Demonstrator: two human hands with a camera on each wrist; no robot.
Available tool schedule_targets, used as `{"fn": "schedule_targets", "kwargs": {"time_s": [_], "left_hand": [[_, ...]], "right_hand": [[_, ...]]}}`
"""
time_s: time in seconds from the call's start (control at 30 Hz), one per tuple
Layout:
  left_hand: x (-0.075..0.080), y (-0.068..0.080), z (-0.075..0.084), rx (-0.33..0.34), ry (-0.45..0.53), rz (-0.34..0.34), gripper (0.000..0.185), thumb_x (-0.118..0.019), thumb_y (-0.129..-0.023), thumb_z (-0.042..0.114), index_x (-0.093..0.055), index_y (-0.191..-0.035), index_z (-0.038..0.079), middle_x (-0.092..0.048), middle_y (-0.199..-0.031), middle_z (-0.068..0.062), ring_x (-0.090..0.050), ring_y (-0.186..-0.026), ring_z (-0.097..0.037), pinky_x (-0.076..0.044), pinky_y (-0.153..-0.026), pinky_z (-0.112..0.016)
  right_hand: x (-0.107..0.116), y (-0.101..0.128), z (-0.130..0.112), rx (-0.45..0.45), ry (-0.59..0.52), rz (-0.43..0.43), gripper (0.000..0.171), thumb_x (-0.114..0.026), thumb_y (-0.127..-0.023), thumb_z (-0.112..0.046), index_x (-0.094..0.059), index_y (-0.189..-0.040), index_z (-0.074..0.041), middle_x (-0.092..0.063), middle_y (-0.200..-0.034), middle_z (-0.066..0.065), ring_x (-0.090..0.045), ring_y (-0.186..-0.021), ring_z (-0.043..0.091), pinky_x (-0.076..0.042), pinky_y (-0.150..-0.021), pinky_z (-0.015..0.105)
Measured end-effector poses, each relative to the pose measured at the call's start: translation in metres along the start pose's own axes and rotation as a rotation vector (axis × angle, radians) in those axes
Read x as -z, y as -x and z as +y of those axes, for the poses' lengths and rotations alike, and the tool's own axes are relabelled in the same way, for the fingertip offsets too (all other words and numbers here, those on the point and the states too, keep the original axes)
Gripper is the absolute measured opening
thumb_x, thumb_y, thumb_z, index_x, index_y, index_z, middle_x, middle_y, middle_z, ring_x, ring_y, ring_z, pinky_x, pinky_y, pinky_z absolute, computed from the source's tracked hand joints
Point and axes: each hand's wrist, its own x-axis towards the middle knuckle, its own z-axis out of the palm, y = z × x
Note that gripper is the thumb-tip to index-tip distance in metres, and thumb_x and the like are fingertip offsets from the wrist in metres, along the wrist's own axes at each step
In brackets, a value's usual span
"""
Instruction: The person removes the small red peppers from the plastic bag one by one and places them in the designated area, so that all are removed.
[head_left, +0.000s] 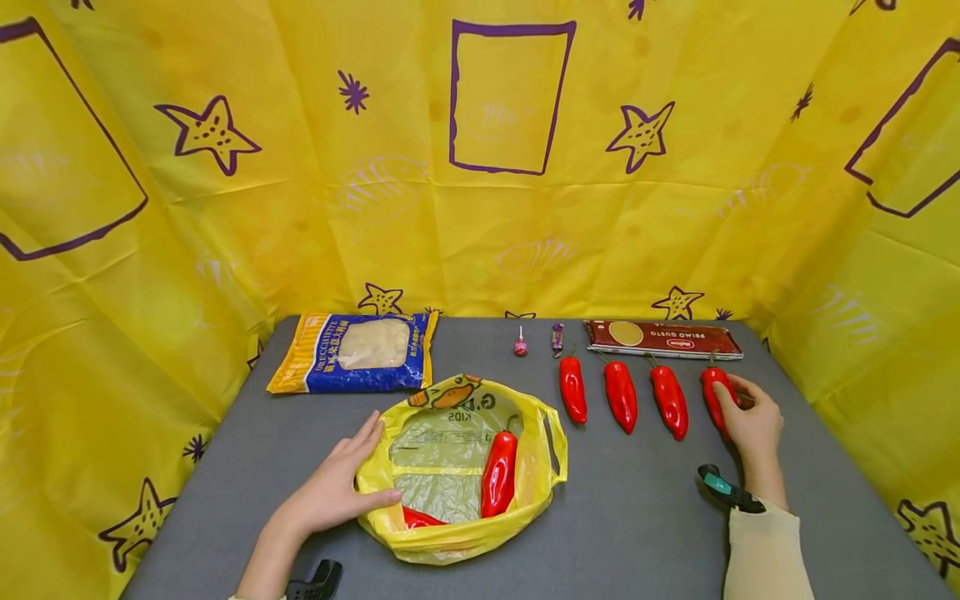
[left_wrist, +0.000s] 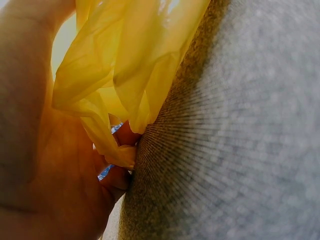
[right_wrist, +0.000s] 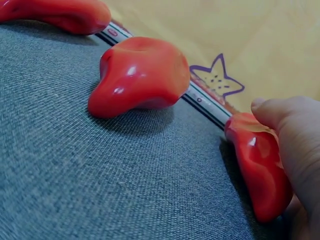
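A yellow plastic bag (head_left: 457, 546) lies with its mouth open, one red pepper (head_left: 498, 475) leaning inside and part of another red thing (head_left: 420, 518) low at the left. My left hand (head_left: 337, 483) holds the bag's left side, thumb over the rim and fingers along the outside; the left wrist view shows the yellow plastic (left_wrist: 135, 65) against the palm. At the far right, my right hand (head_left: 753, 421) pinches the end pepper (head_left: 717, 396) between thumb and fingers. Three more red peppers (head_left: 572, 390) (head_left: 621, 396) (head_left: 669, 402) lie in a row left of it.
Behind the peppers lies a brown biscuit packet (head_left: 663, 337). A lollipop (head_left: 521, 343) and a small purple wrapped sweet (head_left: 557, 337) sit left of it. The blue and yellow pasta bag (head_left: 367, 354) is at the back left. Yellow patterned cloth (head_left: 510, 225) surrounds the grey table (head_left: 622, 533).
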Motion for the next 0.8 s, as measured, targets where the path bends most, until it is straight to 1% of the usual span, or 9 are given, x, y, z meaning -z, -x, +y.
{"fn": "schedule_targets", "kwargs": {"time_s": [0.1,0.17,0.3,0.4,0.5,0.6,0.67,0.8], "left_hand": [[-0.0007,0.001,-0.0004,0.005,0.005,-0.006,0.115,-0.077,-0.086,0.069,-0.024,-0.17,0.01,-0.012,-0.179,-0.008,-0.039,-0.147,-0.039,-0.04,-0.112,-0.066],[-0.0012,0.0013,-0.0005,0.009,0.008,-0.012,0.114,-0.076,-0.087,0.069,-0.023,-0.17,0.011,-0.011,-0.179,-0.008,-0.038,-0.147,-0.04,-0.04,-0.112,-0.067],[-0.0013,0.0006,0.0004,0.006,0.019,-0.019,0.114,-0.076,-0.087,0.068,-0.022,-0.17,0.011,-0.01,-0.179,-0.008,-0.037,-0.149,-0.042,-0.039,-0.113,-0.068],[-0.0008,-0.0001,0.0013,0.001,0.028,-0.018,0.114,-0.077,-0.088,0.066,-0.022,-0.17,0.01,-0.01,-0.179,-0.009,-0.035,-0.15,-0.044,-0.038,-0.113,-0.069],[-0.0002,-0.0011,0.0022,-0.002,0.032,-0.013,0.114,-0.077,-0.087,0.066,-0.023,-0.17,0.009,-0.01,-0.179,-0.009,-0.035,-0.15,-0.044,-0.038,-0.114,-0.069],[0.0003,-0.0016,0.0025,0.0,0.027,-0.012,0.114,-0.077,-0.087,0.067,-0.023,-0.17,0.01,-0.01,-0.179,-0.009,-0.036,-0.149,-0.042,-0.038,-0.114,-0.068],[0.0008,-0.0014,0.0025,0.004,0.024,-0.017,0.114,-0.076,-0.087,0.068,-0.022,-0.17,0.01,-0.01,-0.179,-0.009,-0.036,-0.149,-0.041,-0.038,-0.114,-0.067],[0.0021,-0.0003,0.0015,0.009,0.019,-0.022,0.114,-0.076,-0.087,0.068,-0.022,-0.17,0.01,-0.009,-0.179,-0.009,-0.035,-0.15,-0.043,-0.037,-0.115,-0.068]], "right_hand": [[-0.0006,0.0019,0.0004,0.012,-0.003,0.006,0.057,-0.068,-0.103,-0.044,-0.066,-0.142,-0.003,-0.066,-0.135,0.026,-0.056,-0.099,0.02,-0.04,-0.078,0.025],[-0.0007,0.0036,0.0001,0.013,-0.004,0.021,0.056,-0.07,-0.102,-0.042,-0.066,-0.142,-0.003,-0.066,-0.135,0.025,-0.054,-0.097,0.018,-0.039,-0.078,0.025],[-0.0008,0.0048,-0.0017,-0.003,-0.041,0.077,0.054,-0.074,-0.099,-0.039,-0.068,-0.14,-0.004,-0.065,-0.133,0.02,-0.046,-0.089,-0.002,-0.037,-0.079,0.021],[-0.0008,0.0057,-0.0045,-0.011,-0.073,0.113,0.054,-0.077,-0.097,-0.038,-0.069,-0.139,-0.005,-0.062,-0.129,0.014,-0.041,-0.086,-0.01,-0.036,-0.079,0.018],[-0.0009,0.0054,-0.0054,0.006,-0.085,0.154,0.052,-0.079,-0.096,-0.036,-0.07,-0.137,-0.004,-0.061,-0.122,0.011,-0.04,-0.084,-0.01,-0.035,-0.079,0.017],[-0.0012,0.0048,-0.0044,0.023,-0.091,0.196,0.05,-0.081,-0.095,-0.033,-0.072,-0.134,-0.004,-0.062,-0.118,0.012,-0.039,-0.083,-0.011,-0.033,-0.079,0.017],[-0.0016,0.0051,-0.0036,0.023,-0.085,0.21,0.049,-0.081,-0.094,-0.033,-0.072,-0.134,-0.005,-0.062,-0.119,0.012,-0.038,-0.082,-0.011,-0.032,-0.079,0.017],[-0.0031,0.0054,-0.0019,0.022,-0.071,0.198,0.051,-0.081,-0.095,-0.035,-0.071,-0.135,-0.005,-0.063,-0.124,0.015,-0.039,-0.084,-0.009,-0.032,-0.08,0.018]]}}
